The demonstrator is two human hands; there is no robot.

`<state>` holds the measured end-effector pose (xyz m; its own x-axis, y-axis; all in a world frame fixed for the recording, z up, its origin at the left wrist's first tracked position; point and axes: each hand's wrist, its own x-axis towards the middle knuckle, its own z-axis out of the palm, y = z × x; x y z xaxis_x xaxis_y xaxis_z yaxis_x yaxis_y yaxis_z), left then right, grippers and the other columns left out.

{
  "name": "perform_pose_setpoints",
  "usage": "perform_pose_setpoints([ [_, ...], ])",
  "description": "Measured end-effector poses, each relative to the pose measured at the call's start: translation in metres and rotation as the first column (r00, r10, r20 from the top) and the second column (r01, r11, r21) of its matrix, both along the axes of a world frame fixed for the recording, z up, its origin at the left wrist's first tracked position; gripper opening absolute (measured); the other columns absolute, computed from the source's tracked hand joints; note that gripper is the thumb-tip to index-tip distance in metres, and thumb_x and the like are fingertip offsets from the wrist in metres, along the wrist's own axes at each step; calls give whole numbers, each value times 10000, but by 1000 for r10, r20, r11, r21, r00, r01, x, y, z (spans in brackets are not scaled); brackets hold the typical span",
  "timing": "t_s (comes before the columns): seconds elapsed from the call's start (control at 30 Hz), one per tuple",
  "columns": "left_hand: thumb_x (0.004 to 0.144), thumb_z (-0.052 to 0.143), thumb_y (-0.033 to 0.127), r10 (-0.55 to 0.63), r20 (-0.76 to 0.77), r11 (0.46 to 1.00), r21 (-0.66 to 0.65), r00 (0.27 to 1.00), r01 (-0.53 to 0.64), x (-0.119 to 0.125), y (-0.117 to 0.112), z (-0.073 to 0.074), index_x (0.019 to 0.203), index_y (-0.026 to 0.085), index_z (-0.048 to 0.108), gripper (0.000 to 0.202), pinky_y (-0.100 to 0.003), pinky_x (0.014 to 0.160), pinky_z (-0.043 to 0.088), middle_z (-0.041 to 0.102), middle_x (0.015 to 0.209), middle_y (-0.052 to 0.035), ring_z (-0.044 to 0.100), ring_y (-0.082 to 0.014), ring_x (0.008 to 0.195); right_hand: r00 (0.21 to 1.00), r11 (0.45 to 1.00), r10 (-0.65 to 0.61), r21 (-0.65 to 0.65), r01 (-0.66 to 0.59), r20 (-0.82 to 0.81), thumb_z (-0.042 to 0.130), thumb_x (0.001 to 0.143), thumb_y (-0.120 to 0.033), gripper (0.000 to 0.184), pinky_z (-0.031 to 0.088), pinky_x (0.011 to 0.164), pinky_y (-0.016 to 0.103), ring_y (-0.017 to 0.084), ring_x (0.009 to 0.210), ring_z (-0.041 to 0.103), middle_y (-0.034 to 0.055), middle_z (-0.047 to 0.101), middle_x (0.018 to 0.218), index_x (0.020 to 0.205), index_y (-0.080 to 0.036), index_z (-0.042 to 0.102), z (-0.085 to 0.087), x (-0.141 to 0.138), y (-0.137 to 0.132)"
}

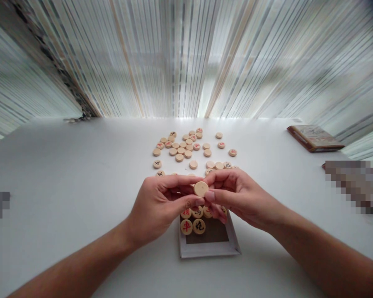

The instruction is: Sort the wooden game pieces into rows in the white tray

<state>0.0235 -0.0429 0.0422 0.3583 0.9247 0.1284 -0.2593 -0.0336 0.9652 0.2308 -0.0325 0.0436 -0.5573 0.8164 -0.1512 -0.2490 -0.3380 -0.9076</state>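
Between my two hands is a round wooden Chinese chess piece [201, 189], its blank side toward me. My left hand [161, 205] pinches it from the left with thumb and fingers. From the right, the thumb and index finger of my right hand [240, 194] close on its edge. Beneath the hands lies a shallow open box [209, 250] with pale walls and a dark bottom. Several pieces sit in it face up, among them a red-marked piece [186, 227] and a black-marked piece [199, 226] in the front row. My hands partly hide its back rows.
Several loose chess pieces [180, 151] are scattered on the white table [81, 174] beyond my hands, some blank side up, some showing characters. A brown-edged book or flat box [315, 138] lies at the far right. Striped curtains [174, 58] hang behind the table.
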Motion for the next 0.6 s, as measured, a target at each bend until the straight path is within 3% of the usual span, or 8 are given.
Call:
perform_pose_setpoints([
  [0.3,837,876,68,24,-85,984,180,996,-9,1,-4,2,1114,238,870,326,-163,762,690,872,982,-47,855,-187,815,990,999,-48,24,45,131,1010,691,-290,349,414,414,137,70,444,549,-15,668,547,763,-140,703,3,-4,-3],
  [0.6,867,863,119,3,-148,977,212,989,28,-1,-4,3,1175,173,849,313,-238,750,719,871,975,-94,858,-228,816,987,997,-45,65,35,155,965,760,-394,350,462,443,194,98,442,572,7,675,547,739,-143,722,9,-3,-5],
])
